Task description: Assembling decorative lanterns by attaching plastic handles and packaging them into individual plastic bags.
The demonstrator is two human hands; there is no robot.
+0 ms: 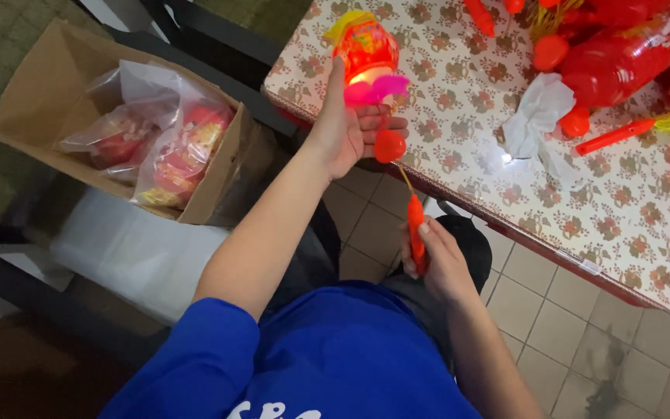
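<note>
Over a tiled floor, the worktop [459, 147] with a flowered cloth carries loose red handles and lantern parts, not yet put together. Just at its near edge the left hand [350, 128] holds up an assembled red lantern [366, 50], already glowing. Below this edge the right hand [436, 260] closes around the lantern's orange handle [416, 229].

Blue short-sleeved shirt [335, 365] with white lettering
</note>
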